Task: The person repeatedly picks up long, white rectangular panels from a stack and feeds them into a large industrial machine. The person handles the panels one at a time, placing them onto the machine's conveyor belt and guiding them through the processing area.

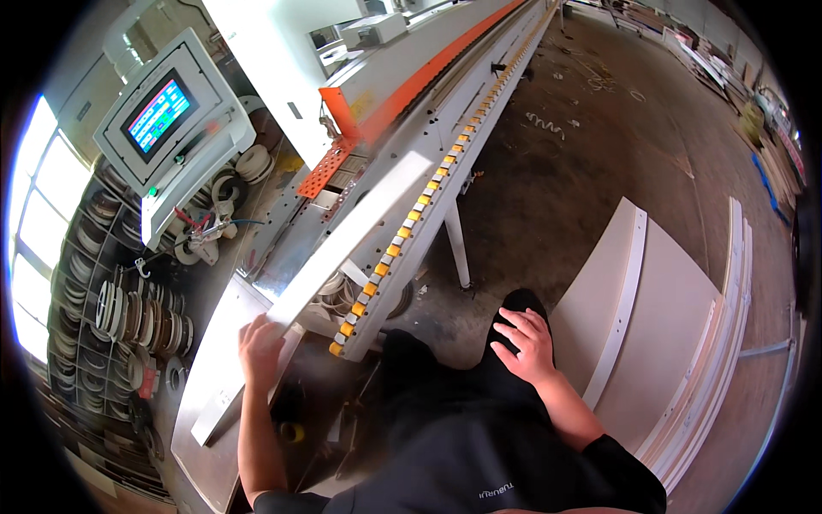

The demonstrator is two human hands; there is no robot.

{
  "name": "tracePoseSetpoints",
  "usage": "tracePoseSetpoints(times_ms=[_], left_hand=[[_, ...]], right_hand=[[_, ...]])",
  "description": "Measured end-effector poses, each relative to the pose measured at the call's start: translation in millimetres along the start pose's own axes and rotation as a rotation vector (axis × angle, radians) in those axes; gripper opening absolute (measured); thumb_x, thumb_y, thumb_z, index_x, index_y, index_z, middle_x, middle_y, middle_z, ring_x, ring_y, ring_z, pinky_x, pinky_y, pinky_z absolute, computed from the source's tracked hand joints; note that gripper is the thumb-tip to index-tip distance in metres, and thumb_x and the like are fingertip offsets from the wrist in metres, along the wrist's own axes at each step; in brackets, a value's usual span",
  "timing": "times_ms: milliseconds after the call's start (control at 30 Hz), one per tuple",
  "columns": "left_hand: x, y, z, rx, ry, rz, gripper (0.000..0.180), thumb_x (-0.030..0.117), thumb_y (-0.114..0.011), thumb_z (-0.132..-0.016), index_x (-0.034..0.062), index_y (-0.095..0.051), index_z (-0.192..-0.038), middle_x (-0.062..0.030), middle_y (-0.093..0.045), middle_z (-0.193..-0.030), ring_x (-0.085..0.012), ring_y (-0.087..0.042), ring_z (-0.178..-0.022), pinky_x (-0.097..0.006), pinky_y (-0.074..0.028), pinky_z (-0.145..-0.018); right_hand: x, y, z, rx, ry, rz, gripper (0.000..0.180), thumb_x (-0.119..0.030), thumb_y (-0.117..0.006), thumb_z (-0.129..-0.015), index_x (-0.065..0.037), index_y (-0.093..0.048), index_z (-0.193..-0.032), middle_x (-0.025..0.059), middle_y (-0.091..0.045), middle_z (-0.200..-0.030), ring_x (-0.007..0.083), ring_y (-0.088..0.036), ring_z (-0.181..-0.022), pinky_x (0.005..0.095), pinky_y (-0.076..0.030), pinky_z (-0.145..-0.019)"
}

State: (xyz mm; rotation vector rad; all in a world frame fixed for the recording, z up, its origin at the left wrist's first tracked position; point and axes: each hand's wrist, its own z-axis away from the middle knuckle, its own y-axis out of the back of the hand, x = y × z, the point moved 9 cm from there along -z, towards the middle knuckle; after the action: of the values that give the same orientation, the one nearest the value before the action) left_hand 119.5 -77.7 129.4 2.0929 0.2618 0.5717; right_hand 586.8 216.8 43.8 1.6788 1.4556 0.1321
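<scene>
- Honestly, I'd watch the strip (342,247): it lies slantwise left of the roller rail (414,215), its far end close to the rail, its near end well left of it, over the table (205,368).
- The left hand (261,343), left of the rail's near end, is at the strip's edge with fingers bent; it's blurred, so I can't tell whether it grips.
- A sideways shove from that hand could swing the far end into the rail, or the near end off the table.
- The right hand (527,343) is open and empty, fingers spread, right of the rail; with only one hand at the strip, a twist might go uncorrected.
- Left of the rail sits an orange guard (325,170); a badly angled strip could knock it, and fingers carried along might get pinched there.
- Right of the rail, boards (676,265) stand near the right elbow; a careless backward swing could jar them.
</scene>
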Motion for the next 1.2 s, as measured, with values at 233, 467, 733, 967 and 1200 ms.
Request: tracePoseSetpoints(times_ms=[233, 467, 733, 967, 1200], left_hand=[[-121.0, 3.8, 19.8, -0.018, 0.201, -0.038, 0.044, -0.003, -0.086, -0.079, 0.009, -0.08, -0.122, -0.0151, -0.075, -0.141, -0.0372, -0.067, -0.131, -0.047, -0.055, -0.113], [-92.1, -27.3, -15.5, 0.015, 0.098, -0.198, 0.041, 0.014, -0.083, -0.091, 0.0048, -0.077, -0.13, -0.0125, -0.072, -0.147, -0.0361, -0.062, -0.138, -0.048, -0.049, -0.118], [-56.6, -88.7, -96.8, 0.103, 0.002, -0.162, 0.03, 0.02, -0.079, -0.095, 0.0108, -0.08, -0.124, -0.0054, -0.077, -0.134, -0.0326, -0.067, -0.127, -0.045, -0.053, -0.11], [-76.3, -104.6, -141.2, 0.184, 0.063, -0.211, 0.024, 0.027, -0.075, -0.099, 0.014, -0.085, -0.117, -0.0009, -0.08, -0.126, -0.0295, -0.069, -0.12, -0.042, -0.055, -0.105], [-81.3, -111.4, -165.7, 0.201, 0.031, -0.283, 0.023, 0.029, -0.075, -0.1, 0.0155, -0.084, -0.116, 0.0004, -0.081, -0.124, -0.0298, -0.073, -0.111, -0.041, -0.059, -0.097]], right_hand=[[15.4, -21.8, 15.5, -0.057, -0.019, -0.036, 0.009, -0.016, -0.084, -0.093, -0.011, -0.084, -0.1, -0.001, -0.084, -0.11, 0.0211, -0.077, -0.108, 0.0474, -0.053, -0.11], [36.6, -48.4, 39.3, -0.161, -0.133, -0.122, 0.017, -0.023, -0.088, -0.091, -0.01, -0.081, -0.081, 0.0002, -0.081, -0.087, 0.023, -0.077, -0.086, 0.0455, -0.056, -0.103], [33.5, -54.4, 36.5, -0.151, -0.089, -0.137, 0.024, -0.025, -0.09, -0.087, -0.01, -0.077, -0.076, 0.0032, -0.079, -0.083, 0.0263, -0.073, -0.078, 0.0402, -0.057, -0.082], [41.7, -56.2, 38.2, -0.159, -0.136, -0.123, 0.019, -0.019, -0.089, -0.086, -0.009, -0.076, -0.076, 0.0029, -0.079, -0.085, 0.0262, -0.075, -0.081, 0.0405, -0.057, -0.084], [40.6, -64.1, 27.7, -0.179, -0.154, -0.116, 0.015, -0.018, -0.088, -0.088, -0.009, -0.078, -0.081, 0.0029, -0.082, -0.091, 0.025, -0.077, -0.088, 0.0407, -0.055, -0.087]])
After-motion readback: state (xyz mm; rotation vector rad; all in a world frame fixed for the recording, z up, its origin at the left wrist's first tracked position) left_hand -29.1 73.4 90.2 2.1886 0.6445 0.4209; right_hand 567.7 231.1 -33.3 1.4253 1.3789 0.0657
